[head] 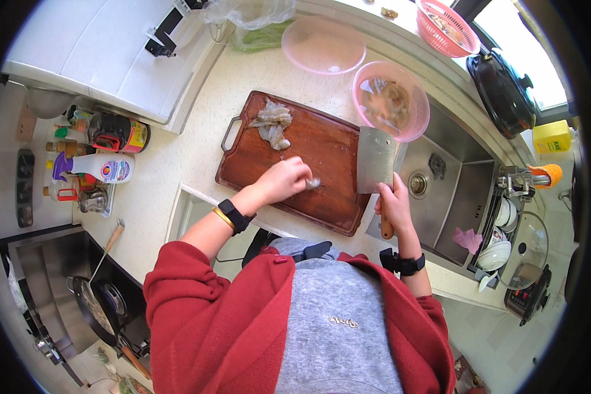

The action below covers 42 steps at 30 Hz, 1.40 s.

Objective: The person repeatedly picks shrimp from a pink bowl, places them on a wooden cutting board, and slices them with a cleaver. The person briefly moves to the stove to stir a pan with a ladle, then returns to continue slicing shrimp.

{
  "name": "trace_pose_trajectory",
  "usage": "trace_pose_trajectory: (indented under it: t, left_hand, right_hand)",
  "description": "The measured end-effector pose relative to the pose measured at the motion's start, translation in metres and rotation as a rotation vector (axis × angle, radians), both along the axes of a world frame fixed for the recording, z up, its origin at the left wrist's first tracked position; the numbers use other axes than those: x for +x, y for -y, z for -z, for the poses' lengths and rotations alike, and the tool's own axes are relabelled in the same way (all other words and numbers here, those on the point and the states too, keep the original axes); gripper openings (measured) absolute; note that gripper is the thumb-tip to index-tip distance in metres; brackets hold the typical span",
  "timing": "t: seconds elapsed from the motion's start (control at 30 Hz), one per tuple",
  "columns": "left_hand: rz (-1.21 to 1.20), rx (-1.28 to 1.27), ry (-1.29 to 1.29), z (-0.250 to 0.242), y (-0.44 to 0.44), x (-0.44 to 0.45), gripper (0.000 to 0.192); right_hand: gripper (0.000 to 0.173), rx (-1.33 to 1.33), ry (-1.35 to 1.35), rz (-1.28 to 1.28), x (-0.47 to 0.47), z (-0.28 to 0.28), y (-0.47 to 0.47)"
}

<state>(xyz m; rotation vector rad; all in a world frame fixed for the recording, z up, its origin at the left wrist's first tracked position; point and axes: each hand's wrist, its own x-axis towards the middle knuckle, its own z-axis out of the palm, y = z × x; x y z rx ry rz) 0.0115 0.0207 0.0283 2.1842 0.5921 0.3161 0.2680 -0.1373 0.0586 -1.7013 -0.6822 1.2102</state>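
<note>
My right hand (396, 202) grips the wooden handle of a cleaver (376, 160), whose broad blade is over the right end of a brown wooden cutting board (325, 133). Over the board's near middle, the fingertips of my left hand (285, 180) pinch a small greyish piece, apparently a peeled shrimp (313, 183). A small pile of raw peeled shrimp (273, 122) lies at the board's far left corner. Beyond the board's far right corner stands a pink translucent bowl (418, 111) with shrimp or shells in it.
Another pink translucent bowl (323, 44) stands at the back of the counter. A steel sink (443, 197) is at the right, with a dish rack (495, 236) beyond it. Bottles (106, 167) line the left, and a frying pan (96, 310) sits on the stove.
</note>
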Motion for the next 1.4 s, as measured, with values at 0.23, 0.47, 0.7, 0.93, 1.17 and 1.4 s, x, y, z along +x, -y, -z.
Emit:
trace_pose_trajectory:
  t: [0.23, 0.47, 0.7, 0.93, 1.17, 1.4]
  left_hand:
    - [-0.293, 0.066, -0.114, -0.030, -0.073, 0.004, 0.014]
    - [-0.092, 0.516, -0.156, -0.088, -0.100, 0.065, 0.026]
    - [0.205, 0.593, -0.369, -0.059, -0.096, 0.204, 0.017]
    - [0.246, 0.784, -0.624, -0.006, -0.097, 0.248, 0.021]
    - [0.297, 0.575, -0.750, -0.017, -0.103, 0.249, 0.023]
    - [0.482, 0.257, -0.764, -0.061, -0.095, 0.236, 0.030]
  right_hand:
    - [0.027, 0.018, -0.025, 0.052, 0.011, -0.004, 0.004]
    - [0.017, 0.051, -0.016, 0.174, 0.043, -0.006, 0.028]
    - [0.020, 0.134, -0.053, 0.373, 0.078, 0.000, 0.045]
    - [0.020, 0.118, -0.091, 0.457, 0.090, 0.010, 0.061]
    - [0.019, 0.097, -0.088, 0.424, 0.089, 0.016, 0.050]
    - [0.019, 0.125, -0.085, 0.391, 0.079, 0.009, 0.043]
